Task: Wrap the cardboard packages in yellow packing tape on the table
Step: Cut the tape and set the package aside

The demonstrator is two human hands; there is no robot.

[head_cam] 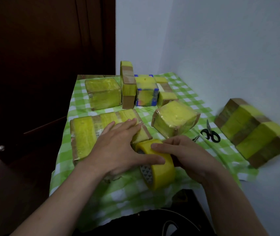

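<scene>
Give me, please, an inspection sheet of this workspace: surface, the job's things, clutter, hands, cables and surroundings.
Surface: green checked cloth, rumpled at the near edge.
Job's things: flat package partly banded with yellow tape; tape roll on edge beside it; cube package, long package and back-row packages bear tape.
Clutter: black scissors lie on the cloth.
Hands: left hand presses flat on the flat package, thumb on the roll; right hand grips the tape roll.
Cables: nothing seen.
Surroundings: dark door at left, pale wall behind.
</scene>
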